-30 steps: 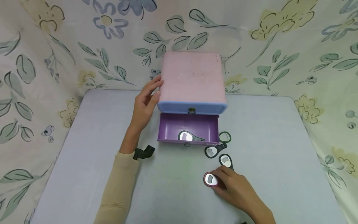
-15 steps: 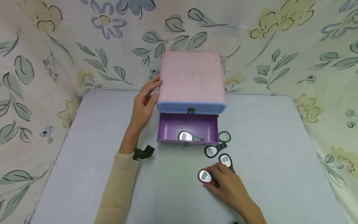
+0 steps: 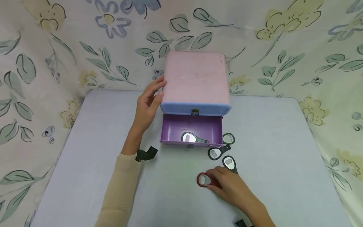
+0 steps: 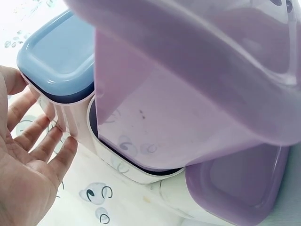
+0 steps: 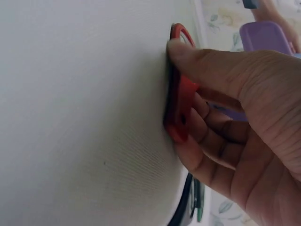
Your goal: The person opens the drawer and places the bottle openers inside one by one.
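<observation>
My right hand (image 3: 227, 186) pinches a red bottle opener (image 3: 203, 179) between thumb and fingers, low over the table. In the right wrist view the red opener (image 5: 181, 108) appears edge-on, its thumb side toward the camera. My left hand (image 3: 147, 107) rests with extended fingers against the left side of a small drawer unit (image 3: 197, 78) with a pink top and blue upper drawer front. Its purple drawer (image 3: 173, 127) is pulled out, and a dark green-rimmed bottle opener (image 3: 189, 137) lies inside. In the left wrist view the fingers (image 4: 42, 141) touch the unit's side.
Two black bottle openers (image 3: 214, 153) (image 3: 229, 162) lie on the table right of the drawer. A green-rimmed opener (image 3: 228, 138) lies partly hidden beside the drawer's right wall. Behind the unit hangs a floral cloth (image 3: 241, 19). Another purple drawer front (image 4: 240, 183) sits below the pulled-out one.
My right hand has moved left with the red bottle opener, away from the black openers, and more of the opener's red rim shows. The left hand stays at the drawer unit's side.
</observation>
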`<state>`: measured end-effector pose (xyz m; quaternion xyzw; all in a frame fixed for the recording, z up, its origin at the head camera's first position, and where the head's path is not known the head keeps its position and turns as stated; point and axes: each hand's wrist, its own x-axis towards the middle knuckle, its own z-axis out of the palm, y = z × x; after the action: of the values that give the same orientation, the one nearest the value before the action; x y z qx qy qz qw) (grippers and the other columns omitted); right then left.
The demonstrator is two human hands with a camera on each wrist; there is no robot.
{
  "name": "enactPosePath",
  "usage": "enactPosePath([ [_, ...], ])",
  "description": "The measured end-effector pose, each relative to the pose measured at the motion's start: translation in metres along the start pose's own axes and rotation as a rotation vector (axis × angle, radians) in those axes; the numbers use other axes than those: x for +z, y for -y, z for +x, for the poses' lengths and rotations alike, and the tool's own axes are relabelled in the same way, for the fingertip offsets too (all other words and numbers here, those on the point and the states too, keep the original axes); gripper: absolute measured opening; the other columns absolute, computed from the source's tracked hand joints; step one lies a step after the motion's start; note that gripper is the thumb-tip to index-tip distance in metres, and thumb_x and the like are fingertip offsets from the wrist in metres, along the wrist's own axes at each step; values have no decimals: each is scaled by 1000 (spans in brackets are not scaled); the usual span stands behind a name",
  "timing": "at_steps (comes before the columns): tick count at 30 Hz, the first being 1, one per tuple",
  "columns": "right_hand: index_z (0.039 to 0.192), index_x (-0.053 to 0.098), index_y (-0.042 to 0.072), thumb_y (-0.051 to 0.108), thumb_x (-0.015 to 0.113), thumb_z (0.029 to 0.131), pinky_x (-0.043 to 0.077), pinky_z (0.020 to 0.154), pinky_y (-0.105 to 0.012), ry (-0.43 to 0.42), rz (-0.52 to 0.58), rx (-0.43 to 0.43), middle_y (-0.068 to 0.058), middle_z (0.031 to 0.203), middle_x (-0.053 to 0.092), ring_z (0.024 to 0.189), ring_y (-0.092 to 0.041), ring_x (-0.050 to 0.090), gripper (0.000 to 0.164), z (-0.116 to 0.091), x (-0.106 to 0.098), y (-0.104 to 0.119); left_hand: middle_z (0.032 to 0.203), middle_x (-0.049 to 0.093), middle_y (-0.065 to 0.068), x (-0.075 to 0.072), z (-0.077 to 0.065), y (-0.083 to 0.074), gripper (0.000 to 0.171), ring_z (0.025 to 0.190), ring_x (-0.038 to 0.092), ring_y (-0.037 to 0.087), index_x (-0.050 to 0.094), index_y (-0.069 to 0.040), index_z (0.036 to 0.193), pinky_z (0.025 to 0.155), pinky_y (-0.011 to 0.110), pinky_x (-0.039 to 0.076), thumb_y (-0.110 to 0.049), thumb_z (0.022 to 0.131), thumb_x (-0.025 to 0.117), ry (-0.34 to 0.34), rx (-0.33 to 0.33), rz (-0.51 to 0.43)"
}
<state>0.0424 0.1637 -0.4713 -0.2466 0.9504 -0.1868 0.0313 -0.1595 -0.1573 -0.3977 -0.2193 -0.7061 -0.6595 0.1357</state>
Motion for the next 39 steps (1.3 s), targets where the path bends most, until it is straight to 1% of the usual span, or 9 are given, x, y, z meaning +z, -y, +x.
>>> enactPosePath([
  [3,120,75,15,24,89,83,58,74,-26,-27,-43,-56,9,104,70,91,-5,64,41,-6,-2,2,166,48,5,2,1,0,42,157,42,18,59,0,147,126,35,42,-8,107,53,3,7,1],
  [8,112,77,10,13,87,74,56,64,-25,-139,-154,-159,7,92,66,80,-10,64,40,-12,1,5,165,49,4,3,1,1,42,157,41,18,59,-1,148,126,35,42,-7,107,53,-3,0,-4],
  [10,110,77,10,10,87,70,54,60,-24,-159,-172,-166,7,89,65,77,-9,63,41,-13,3,6,165,49,5,3,1,2,41,157,41,18,59,-1,148,126,35,42,-7,107,53,-1,-4,-7],
  [15,113,78,11,7,86,70,55,63,-24,-145,-165,-131,8,92,64,82,-8,64,44,-16,3,7,165,49,5,3,1,3,41,157,41,18,59,0,148,126,36,42,-7,107,53,7,2,-12],
  [20,102,80,14,8,87,67,54,62,-23,-171,-133,-96,10,87,65,77,-6,61,36,-19,-1,3,165,48,4,1,1,2,41,158,40,18,59,0,147,127,40,42,-7,107,53,3,4,-12],
  [25,95,79,15,12,87,67,54,62,-20,-212,-150,-127,12,86,68,76,-2,63,29,-21,2,1,166,48,3,-1,1,1,42,158,40,17,59,-1,148,127,51,40,-8,107,52,12,-6,-10],
  [30,97,78,16,13,87,67,56,64,-21,-251,-160,-144,11,89,70,78,-3,65,31,-21,7,0,166,48,4,-2,1,-1,42,158,39,16,59,-1,148,127,47,40,-6,107,53,10,-19,-16],
  [34,97,80,21,16,91,70,55,65,-19,-247,-97,-104,16,91,71,81,0,66,30,-22,10,-1,166,47,4,-1,1,-1,41,158,40,17,59,0,148,127,50,40,-6,107,53,19,-24,-26],
  [39,95,78,29,15,89,81,51,68,-12,-232,100,-64,23,91,72,80,8,63,23,-23,8,-2,166,47,3,-1,0,0,41,158,39,16,60,-2,148,127,48,40,-9,108,53,11,-27,-12],
])
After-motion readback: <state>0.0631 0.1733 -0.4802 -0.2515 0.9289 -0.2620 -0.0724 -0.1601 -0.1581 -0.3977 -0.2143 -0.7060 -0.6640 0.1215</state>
